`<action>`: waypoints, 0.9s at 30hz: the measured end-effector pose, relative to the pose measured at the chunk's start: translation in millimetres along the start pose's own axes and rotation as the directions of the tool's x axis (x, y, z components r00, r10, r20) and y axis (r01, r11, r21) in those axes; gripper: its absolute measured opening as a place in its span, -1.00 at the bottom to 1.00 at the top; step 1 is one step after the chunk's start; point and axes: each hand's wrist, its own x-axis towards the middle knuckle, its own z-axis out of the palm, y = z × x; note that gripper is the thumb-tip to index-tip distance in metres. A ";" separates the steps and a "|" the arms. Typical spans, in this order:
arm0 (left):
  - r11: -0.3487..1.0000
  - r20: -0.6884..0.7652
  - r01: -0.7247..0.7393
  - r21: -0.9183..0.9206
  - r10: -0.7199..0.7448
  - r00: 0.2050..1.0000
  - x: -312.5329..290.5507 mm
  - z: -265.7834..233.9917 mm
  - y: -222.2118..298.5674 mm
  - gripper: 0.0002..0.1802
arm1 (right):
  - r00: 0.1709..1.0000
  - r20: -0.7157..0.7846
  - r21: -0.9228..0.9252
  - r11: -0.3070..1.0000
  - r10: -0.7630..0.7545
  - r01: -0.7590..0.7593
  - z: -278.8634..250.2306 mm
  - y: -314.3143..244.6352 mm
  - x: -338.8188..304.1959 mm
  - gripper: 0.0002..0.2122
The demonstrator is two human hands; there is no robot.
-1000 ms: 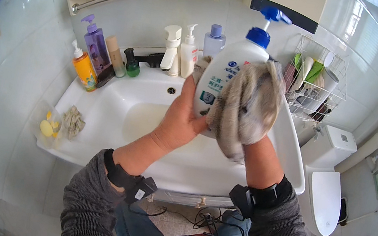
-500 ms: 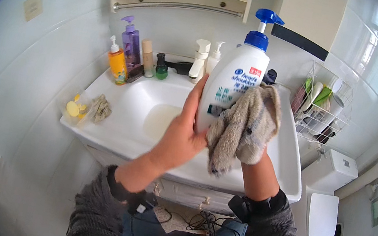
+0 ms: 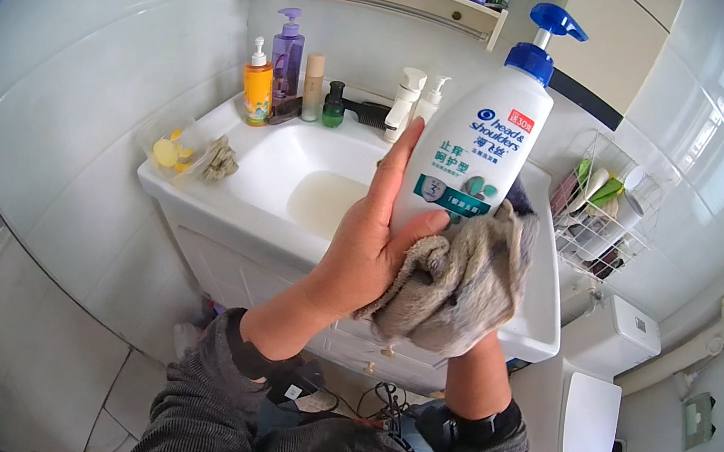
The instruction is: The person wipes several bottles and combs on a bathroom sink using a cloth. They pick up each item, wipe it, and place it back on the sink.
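White pump bottle (image 3: 483, 146), long axis aslant, blue nozzle (image 3: 568, 22) rightward

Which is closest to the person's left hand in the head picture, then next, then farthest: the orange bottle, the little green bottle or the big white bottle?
1. Big white bottle: nearest, held in the left hand.
2. Little green bottle: along the back of the sink.
3. Orange bottle: farthest, further left along the back.

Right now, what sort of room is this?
Almost certainly a bathroom: there's a white sink, a toilet to its right, and a purple pump bottle at the sink's back edge.
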 end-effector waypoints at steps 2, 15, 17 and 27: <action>0.999 -0.005 -0.007 -0.032 0.007 1.000 -8.9 6.8 6.9 -0.15 | 0.926 -0.045 -0.260 0.899 -0.376 0.352 -22.5 -2.4 6.6 -0.51; 0.796 0.016 -0.327 0.509 0.371 0.928 -29.2 13.1 19.9 -0.15 | 0.969 -0.163 -0.201 0.968 -0.185 0.150 -32.8 -23.9 -10.4 -0.50; 0.916 -0.007 -0.174 0.361 0.189 0.982 -48.5 20.8 30.3 -0.17 | 0.800 0.003 -0.671 0.592 -0.599 0.446 -58.6 -47.5 -8.2 -0.57; 0.304 0.349 0.456 -0.837 -0.347 0.871 -60.4 12.9 34.8 -0.30 | 0.958 -0.033 -0.334 0.907 -0.284 0.257 -69.6 -61.6 -36.9 -0.57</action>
